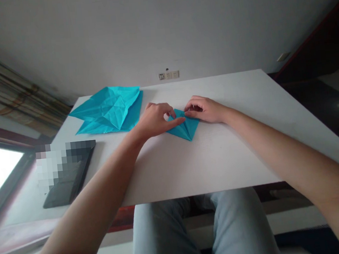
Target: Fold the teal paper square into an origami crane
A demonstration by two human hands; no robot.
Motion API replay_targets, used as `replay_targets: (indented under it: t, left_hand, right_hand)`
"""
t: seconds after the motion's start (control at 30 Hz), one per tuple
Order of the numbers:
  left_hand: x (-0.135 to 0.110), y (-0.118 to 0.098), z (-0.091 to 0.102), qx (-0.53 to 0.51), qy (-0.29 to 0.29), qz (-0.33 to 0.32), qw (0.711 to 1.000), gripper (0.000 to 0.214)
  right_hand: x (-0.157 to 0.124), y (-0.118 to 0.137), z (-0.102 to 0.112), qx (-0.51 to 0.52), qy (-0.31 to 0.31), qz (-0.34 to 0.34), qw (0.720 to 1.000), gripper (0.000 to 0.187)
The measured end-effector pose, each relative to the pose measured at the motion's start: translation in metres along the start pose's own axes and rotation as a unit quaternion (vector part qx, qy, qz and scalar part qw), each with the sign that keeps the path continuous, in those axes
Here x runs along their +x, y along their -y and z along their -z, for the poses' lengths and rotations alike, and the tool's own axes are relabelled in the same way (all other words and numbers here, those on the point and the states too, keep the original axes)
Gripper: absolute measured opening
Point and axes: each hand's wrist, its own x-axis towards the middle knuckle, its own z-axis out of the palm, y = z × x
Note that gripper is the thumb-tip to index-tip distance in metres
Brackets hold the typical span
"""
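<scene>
A small piece of blue folded paper (pixel 189 130) lies on the white table in front of me, shaped like a kite with creases running to its near corner. My left hand (pixel 158 119) is at its left side, the thumb laid across the paper and the index finger bent down onto its upper left edge. At the upper right edge, my right hand (pixel 205 109) pinches the paper between thumb and fingers. Parts of the paper's far side are hidden under my fingertips.
Larger creased blue sheets (pixel 110 108) lie stacked at the table's far left. A dark flat device (pixel 64 189), partly pixelated, rests at the left edge. The white table (pixel 243 148) meets a wall with sockets (pixel 168 75). My knees are below the near edge.
</scene>
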Motion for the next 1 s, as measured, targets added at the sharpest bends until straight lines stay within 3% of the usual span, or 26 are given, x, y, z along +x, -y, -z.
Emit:
replay_targets:
  t: [0.1, 0.2, 0.4, 0.47, 0.7, 1.0]
  left_hand:
    - [0.000, 0.000, 0.004, -0.027, 0.029, -0.013, 0.999, 0.028]
    - [0.000, 0.003, 0.008, -0.054, 0.065, -0.042, 0.996, 0.018]
    - [-0.001, 0.012, 0.010, -0.086, 0.115, -0.063, 0.988, 0.045]
    - [-0.001, 0.013, 0.009, -0.082, 0.130, -0.055, 0.987, 0.055]
    - [-0.001, 0.013, 0.010, -0.054, 0.149, -0.042, 0.986, 0.079]
    - [0.001, 0.017, 0.008, -0.074, 0.141, -0.047, 0.986, 0.070]
  right_hand:
    - [0.001, 0.002, 0.000, 0.019, 0.006, 0.000, 1.000, 0.062]
    - [0.002, 0.004, 0.002, 0.031, 0.014, 0.000, 0.999, 0.061]
    - [-0.003, 0.006, 0.015, 0.045, 0.066, 0.006, 0.997, 0.017]
    - [-0.005, 0.006, 0.019, 0.038, 0.080, 0.003, 0.996, 0.012]
    - [-0.006, 0.008, 0.022, 0.018, 0.094, -0.013, 0.995, 0.021]
    - [-0.005, 0.010, 0.021, 0.025, 0.105, -0.003, 0.994, 0.051]
